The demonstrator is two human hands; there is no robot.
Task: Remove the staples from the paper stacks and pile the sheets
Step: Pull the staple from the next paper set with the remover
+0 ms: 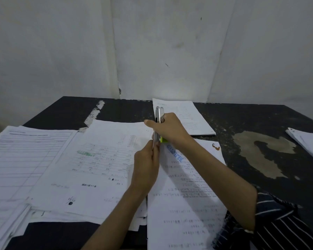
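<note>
Striped sleeve [278, 222] at five o'clock. Right hand [170, 130], grip curled round a silver tool [158, 116], works above the stapled stack [184, 204] at six. Left hand [146, 165] pinches the tool's near end. Seemingly prying a staple; next, lift it clear, then move sheets to the nine o'clock pile [25, 159].

A dull white plastered wall [170, 47], scuffed and stained, meets in a corner. Below lies a black worn surface [260, 120] with patches of bare tan.

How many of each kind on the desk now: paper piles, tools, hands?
Paper piles: 5 (left forms pile, green-stamped pile, blue-stamped pile, back stack, right-edge stack)
Tools: 1 (metal tool, held by both hands)
Hands: 2 (left hand, right hand)
Total: 8
</note>
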